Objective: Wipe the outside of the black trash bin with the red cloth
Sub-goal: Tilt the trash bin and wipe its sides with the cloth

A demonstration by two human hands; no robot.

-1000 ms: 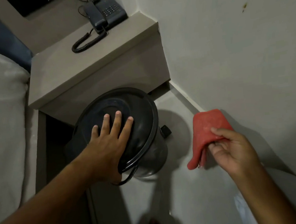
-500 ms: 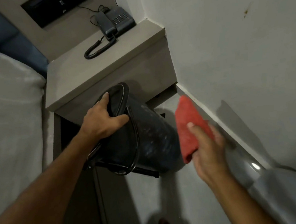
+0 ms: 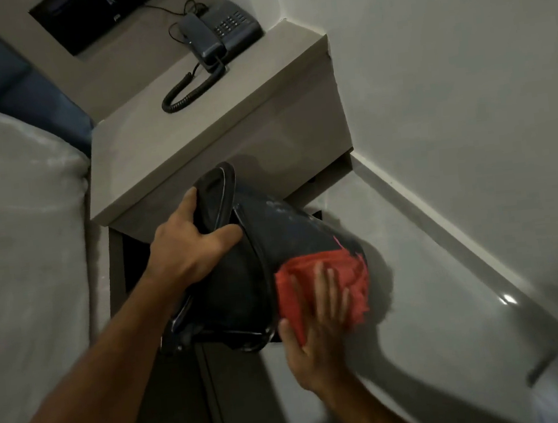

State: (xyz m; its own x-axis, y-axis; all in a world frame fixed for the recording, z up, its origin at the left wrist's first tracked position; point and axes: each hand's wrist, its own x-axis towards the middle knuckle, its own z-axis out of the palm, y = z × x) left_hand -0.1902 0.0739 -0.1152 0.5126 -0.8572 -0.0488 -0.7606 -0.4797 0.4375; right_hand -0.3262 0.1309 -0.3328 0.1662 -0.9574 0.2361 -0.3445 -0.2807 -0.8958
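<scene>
- At the far left lies a pale bed [image 3: 15, 239], and beside it stands a grey nightstand [image 3: 214, 128] carrying a corded telephone [image 3: 217, 35]; none of it bears on the wiping.
- The left hand [image 3: 184, 245] is clamped on the lid end of the black trash bin [image 3: 244, 284] — thumb on the near side, fingers curled over the rim of the lid — and holds the bin tipped over, its top toward the bed and its base swung out toward the wall [image 3: 445, 73]. The bin sits low in front of the nightstand, over the floor [image 3: 431, 264]; whether any part of it touches the floor I cannot tell.
- On the upward-facing side of the bin, near the nightstand, pale dusty smears show, so that stretch looks not yet cleaned.
- The right hand [image 3: 317, 328] is spread flat, fingers wide, pressing the red cloth [image 3: 326, 282] against the bin's outer wall near its base. Hand and cloth are blurred, which suggests a stroke in progress.
- My reading: the wiping has only begun — one patch by the base is under the cloth, while the smeared upper flank, the lid and the hidden far side remain to be done.
</scene>
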